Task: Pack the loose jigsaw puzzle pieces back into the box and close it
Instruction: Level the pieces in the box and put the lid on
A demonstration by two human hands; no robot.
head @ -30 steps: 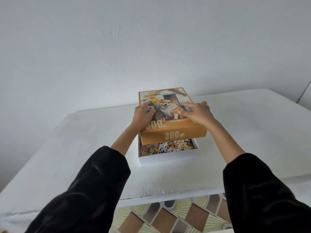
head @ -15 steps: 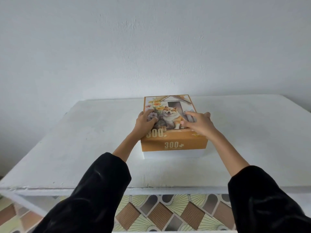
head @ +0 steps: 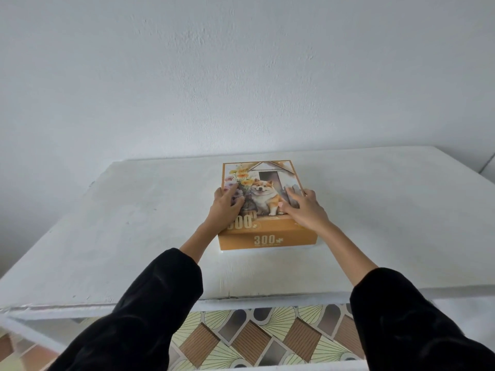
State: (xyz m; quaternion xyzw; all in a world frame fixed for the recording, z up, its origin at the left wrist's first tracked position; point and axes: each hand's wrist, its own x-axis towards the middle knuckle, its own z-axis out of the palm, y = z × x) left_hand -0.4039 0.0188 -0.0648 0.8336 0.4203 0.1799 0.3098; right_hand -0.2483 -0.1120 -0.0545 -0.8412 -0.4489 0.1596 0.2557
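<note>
The puzzle box (head: 267, 238) sits in the middle of the white table (head: 134, 223). Its orange lid, printed with a dog picture and "300", is down over the white base, of which only a thin strip shows at the front. My left hand (head: 226, 207) lies on the lid's near left part, with the fingers along the left edge and the thumb on top. My right hand (head: 305, 210) presses flat on the near right part of the lid with straight fingers. The puzzle pieces are hidden inside.
A plain white wall (head: 241, 76) rises right behind the table. Patterned floor tiles (head: 241, 341) show below the table's near edge. Black sleeves cover both my forearms.
The lid, tilted above the open base with pieces showing a second ago, has come down over the base and hides them. Both hands moved down with it.
</note>
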